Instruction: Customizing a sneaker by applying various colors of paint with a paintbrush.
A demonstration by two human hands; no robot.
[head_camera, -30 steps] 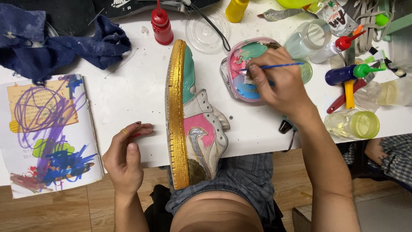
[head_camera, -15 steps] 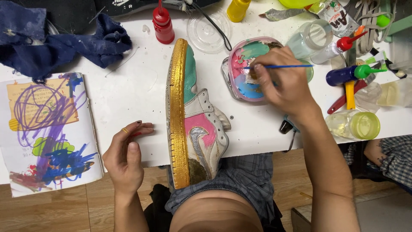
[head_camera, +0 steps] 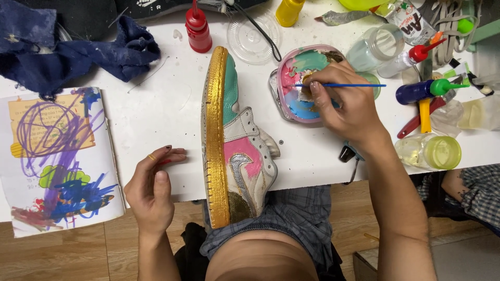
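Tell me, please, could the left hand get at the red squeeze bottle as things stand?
Probably yes: the left hand rests empty at the table edge, and only bare white tabletop lies between it and the red bottle.

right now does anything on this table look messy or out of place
The shoe lies on its side, its heel hanging off the table edge over the lap. A blue rag sits crumpled at the far left. The right hand dips a brush in the palette. Nothing looks spilled.

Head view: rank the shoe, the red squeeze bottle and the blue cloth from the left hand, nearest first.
From the left hand:
1. Shoe, just to its right, lying on its side with the gold sole toward the hand.
2. Red squeeze bottle, far up the table, slightly right.
3. Blue cloth, top left corner; close to the bottle's distance, so this order is loose.
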